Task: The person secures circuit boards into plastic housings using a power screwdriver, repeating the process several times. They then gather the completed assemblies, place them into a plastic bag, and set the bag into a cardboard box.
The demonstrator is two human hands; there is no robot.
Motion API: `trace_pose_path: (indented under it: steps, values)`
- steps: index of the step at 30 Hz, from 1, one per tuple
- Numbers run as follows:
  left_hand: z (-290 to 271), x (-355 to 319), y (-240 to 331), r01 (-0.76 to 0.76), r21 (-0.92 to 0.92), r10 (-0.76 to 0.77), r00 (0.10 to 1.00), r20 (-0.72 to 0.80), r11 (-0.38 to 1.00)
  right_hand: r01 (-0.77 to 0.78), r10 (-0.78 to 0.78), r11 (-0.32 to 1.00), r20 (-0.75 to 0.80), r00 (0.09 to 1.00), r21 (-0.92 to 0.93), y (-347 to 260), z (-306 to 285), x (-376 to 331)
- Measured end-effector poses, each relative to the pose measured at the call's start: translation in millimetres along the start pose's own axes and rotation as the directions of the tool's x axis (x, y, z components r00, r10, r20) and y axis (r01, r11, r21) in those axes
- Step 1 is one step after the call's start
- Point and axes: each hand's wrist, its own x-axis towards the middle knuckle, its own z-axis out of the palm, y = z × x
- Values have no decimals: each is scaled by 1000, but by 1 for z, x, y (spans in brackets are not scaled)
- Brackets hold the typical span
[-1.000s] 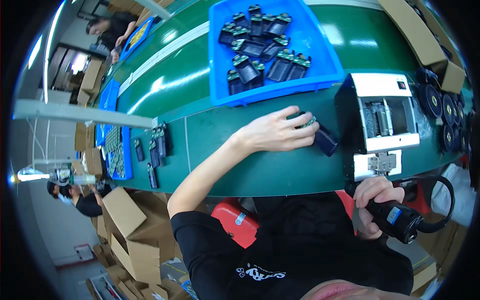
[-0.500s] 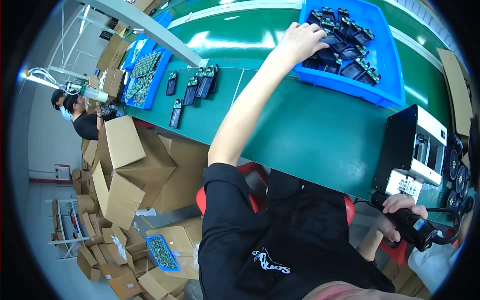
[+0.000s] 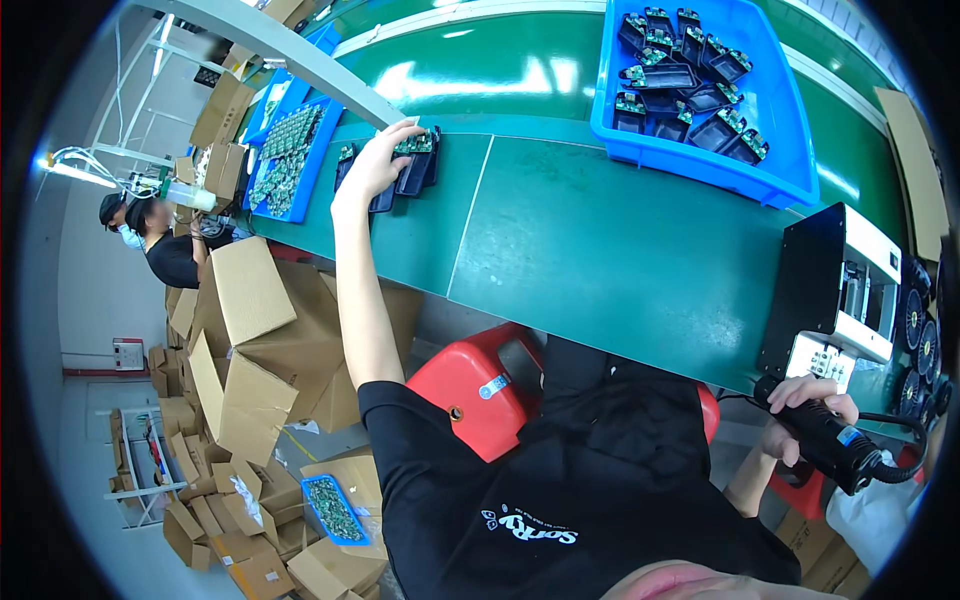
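My left hand (image 3: 374, 168) is over a small group of black plastic housings (image 3: 418, 170) with green circuit boards, left of the blue bin on the green table. Its fingers are curled round the top of one housing, partly hiding it. Another housing (image 3: 344, 160) lies just left of the hand. My right hand (image 3: 800, 410) is closed round a black electric screwdriver (image 3: 825, 440), its cable leaving the lower end, held off the table's near right edge.
A blue bin (image 3: 700, 180) holding several housings stands at the far right. Nearer sits a black-and-white screw feeder (image 3: 840, 290). Blue trays of circuit boards (image 3: 300, 205) lie far left. A red stool (image 3: 470, 390) and cardboard boxes (image 3: 250, 300) are below the table. Two people are at the left.
My left hand has left the blue bin and swung left to the housings on the table. One more housing now lies in the bin's near left part. My right hand still holds the screwdriver.
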Motion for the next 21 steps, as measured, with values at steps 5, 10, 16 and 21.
trace_pose_path:
  steps: [5, 10, 16, 21]
  values:
    - [4, 1, -1, -21, -20, 20, 1000, -18, 1000, 12, -13, 1000, -76, 997, -12, -4, 0, 1]
    - [10, 2, 12, -49, -28, 47, 997, -63, 998, -15, 46, 988, -199, 979, 152, -23, 0, 15]
    - [17, -12, 109, -133, 14, 133, 991, -13, 991, 36, -83, 912, 99, 992, 408, -64, -45, 78]
    - [42, -25, 214, -275, 11, 274, 960, 55, 961, 137, -179, 957, 151, 972, 256, -69, -54, 109]
